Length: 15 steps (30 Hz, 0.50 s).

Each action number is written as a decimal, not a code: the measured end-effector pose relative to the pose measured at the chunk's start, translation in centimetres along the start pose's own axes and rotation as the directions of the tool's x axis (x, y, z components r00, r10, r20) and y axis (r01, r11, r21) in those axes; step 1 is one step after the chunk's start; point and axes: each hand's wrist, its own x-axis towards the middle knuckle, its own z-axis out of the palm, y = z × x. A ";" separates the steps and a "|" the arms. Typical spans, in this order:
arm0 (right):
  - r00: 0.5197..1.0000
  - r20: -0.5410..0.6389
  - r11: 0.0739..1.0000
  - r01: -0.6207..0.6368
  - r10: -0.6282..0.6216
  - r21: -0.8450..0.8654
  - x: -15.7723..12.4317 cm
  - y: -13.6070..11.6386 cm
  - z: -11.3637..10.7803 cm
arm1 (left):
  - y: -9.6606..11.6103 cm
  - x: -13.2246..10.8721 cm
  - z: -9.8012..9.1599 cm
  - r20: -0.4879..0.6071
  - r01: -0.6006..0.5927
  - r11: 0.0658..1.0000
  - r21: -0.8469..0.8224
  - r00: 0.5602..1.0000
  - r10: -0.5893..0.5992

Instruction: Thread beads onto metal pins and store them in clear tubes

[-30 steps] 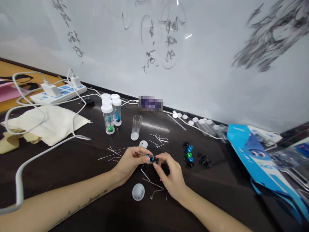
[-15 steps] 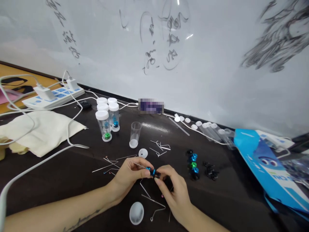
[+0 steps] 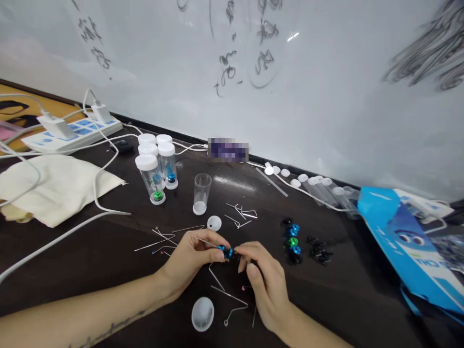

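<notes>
My left hand [image 3: 197,253] pinches a small blue metal spool-like piece [image 3: 225,251] between thumb and forefinger. A thin metal wire runs back from the piece along the hand. At the piece's dark right end are the forefinger tips of my right hand [image 3: 266,278], its thumb held apart; whether they touch is hard to make out. Bent wires [image 3: 230,295] lie below the hands, beside a small white cup [image 3: 203,314]. Just behind my left hand sits a white cap with a hole [image 3: 214,223]. An uncapped clear tube [image 3: 201,193] stands beyond it.
Several white-capped tubes [image 3: 147,163] stand at back left, near a power strip [image 3: 78,133] and cream cloth [image 3: 54,188]. Short bent rods [image 3: 241,212] lie mid-table. Rightward are coloured spool pieces [image 3: 293,241], black parts [image 3: 319,250] and a blue bag [image 3: 402,241]. A whiteboard [image 3: 319,96] rises behind.
My right thumb has drawn back from the piece, and the fingers have opened. My left hand keeps its pinch. The camera view has tilted down slightly.
</notes>
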 end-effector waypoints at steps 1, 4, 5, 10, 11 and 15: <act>1.000 0.000 1.000 0.014 -0.014 0.008 0.0 0.0 0.0 | 0.0 -0.1 0.0 0.001 -0.001 1.000 0.003 1.000 0.001; 1.000 0.003 0.999 0.001 -0.001 0.035 0.0 0.1 0.0 | -0.1 -0.1 -0.1 0.011 0.003 1.000 0.003 1.000 -0.003; 1.000 0.005 0.999 -0.012 0.012 0.040 0.0 0.1 0.1 | -0.1 -0.1 -0.1 0.013 0.005 1.000 0.003 1.000 -0.005; 0.999 -0.024 0.998 -0.042 0.043 0.038 -0.1 0.1 0.1 | 0.0 0.0 -0.1 -0.012 -0.008 1.000 -0.001 1.000 0.008; 0.999 -0.031 0.999 -0.032 0.033 0.038 -0.1 0.0 0.1 | 0.0 0.0 -0.1 -0.020 -0.012 1.000 -0.003 1.000 0.012; 1.000 -0.020 0.999 0.010 -0.009 0.050 -0.1 -0.1 0.0 | 0.0 0.1 -0.1 -0.008 -0.007 1.000 -0.017 1.000 0.007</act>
